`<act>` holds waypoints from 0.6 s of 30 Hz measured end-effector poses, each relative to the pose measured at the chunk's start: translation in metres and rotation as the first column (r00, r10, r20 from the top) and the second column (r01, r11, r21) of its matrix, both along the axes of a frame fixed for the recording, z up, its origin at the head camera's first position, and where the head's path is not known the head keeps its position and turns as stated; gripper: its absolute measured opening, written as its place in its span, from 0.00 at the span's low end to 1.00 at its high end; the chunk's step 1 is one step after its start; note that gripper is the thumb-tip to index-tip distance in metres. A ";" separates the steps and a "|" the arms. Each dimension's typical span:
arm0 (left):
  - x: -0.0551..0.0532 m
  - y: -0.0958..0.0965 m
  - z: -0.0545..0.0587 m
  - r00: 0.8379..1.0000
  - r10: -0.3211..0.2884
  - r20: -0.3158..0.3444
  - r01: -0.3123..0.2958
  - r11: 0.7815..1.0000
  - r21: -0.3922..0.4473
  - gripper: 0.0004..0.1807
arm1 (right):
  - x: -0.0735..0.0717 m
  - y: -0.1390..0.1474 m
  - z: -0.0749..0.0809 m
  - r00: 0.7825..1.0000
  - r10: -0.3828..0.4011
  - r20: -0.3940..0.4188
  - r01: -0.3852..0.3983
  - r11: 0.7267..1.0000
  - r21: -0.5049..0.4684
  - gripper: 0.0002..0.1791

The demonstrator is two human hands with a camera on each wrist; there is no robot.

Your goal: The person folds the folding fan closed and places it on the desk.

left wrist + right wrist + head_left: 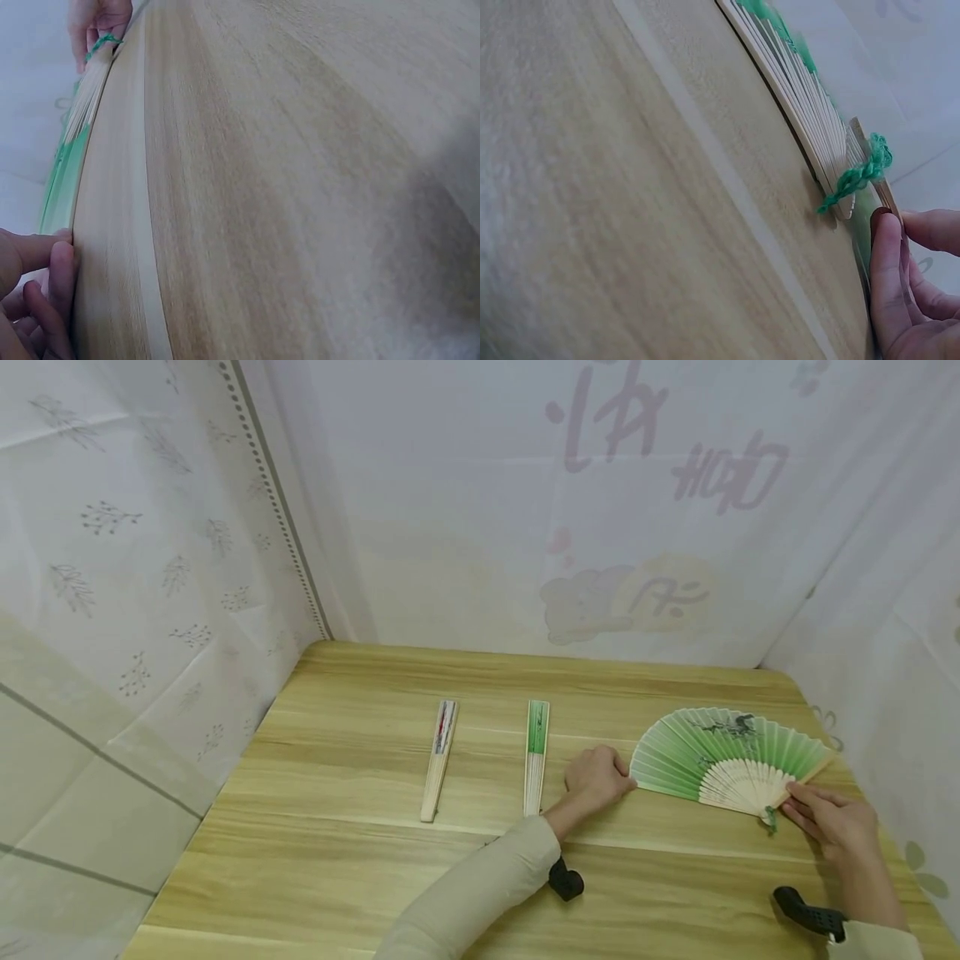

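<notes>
A green folding fan (731,752) with a dark painted branch lies spread out on the right of the table, its pale ribs meeting at a pivot with a green cord (859,174). My left hand (597,777) pinches the fan's left outer corner between thumb and finger. At the opposite side my right hand (836,818) grips the right outer rib near the pivot, thumb and fingers on either face, as the right wrist view shows. In the left wrist view the green leaf edge (64,180) runs from the left fingers toward the right hand.
A folded green fan (536,756) lies beside my left forearm, its lower end overlapped by the sleeve. Farther left is another folded fan (441,760) with a grey and red pattern. Patterned white curtains (450,510) stand behind and beside the wooden table (315,860).
</notes>
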State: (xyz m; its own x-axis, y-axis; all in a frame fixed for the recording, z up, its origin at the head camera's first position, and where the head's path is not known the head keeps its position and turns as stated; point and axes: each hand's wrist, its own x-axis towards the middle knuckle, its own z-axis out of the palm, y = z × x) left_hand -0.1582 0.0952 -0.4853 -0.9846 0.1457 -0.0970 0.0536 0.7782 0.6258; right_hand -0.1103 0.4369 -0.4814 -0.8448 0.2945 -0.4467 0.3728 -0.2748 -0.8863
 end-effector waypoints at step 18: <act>0.000 -0.007 -0.001 0.998 -0.058 -0.020 0.059 0.997 0.044 0.15 | 0.001 0.000 0.005 0.997 0.044 -0.062 -0.055 0.981 -0.186 0.14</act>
